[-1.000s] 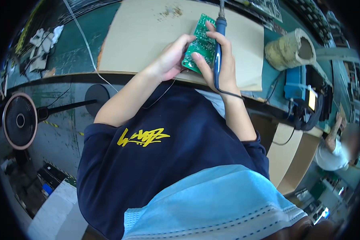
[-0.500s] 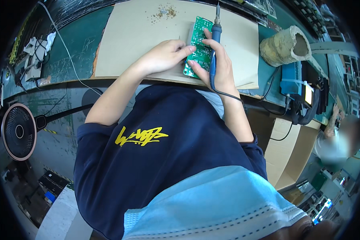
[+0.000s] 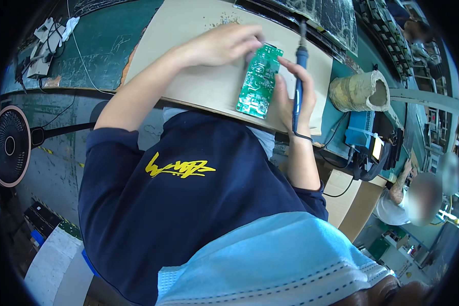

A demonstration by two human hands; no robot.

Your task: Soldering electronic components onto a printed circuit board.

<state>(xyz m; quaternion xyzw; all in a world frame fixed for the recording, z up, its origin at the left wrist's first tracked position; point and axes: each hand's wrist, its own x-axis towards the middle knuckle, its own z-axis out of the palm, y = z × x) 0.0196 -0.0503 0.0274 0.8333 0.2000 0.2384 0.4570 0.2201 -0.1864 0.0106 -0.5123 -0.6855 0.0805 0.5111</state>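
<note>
Head view: a green board between two hands, an iron in the right one.
The board (image 3: 260,84) is over the cardboard (image 3: 199,79), soldered face up, its near end by the table's front edge; whether it lies flat is unclear. The right hand (image 3: 304,99) grasps the blue iron (image 3: 299,76), tip pointing away from the person, cord hanging at the wrist; its thumb and forefinger are at the board's right edge. The left hand (image 3: 229,43), fingers bent and blurred, is at the board's far left corner; I cannot tell whether it grips anything. Brown crumbs (image 3: 224,20) lie beyond it. To the right are a rough tube (image 3: 356,92) and a blue box (image 3: 359,127); a fan (image 3: 9,145) stands at left.
</note>
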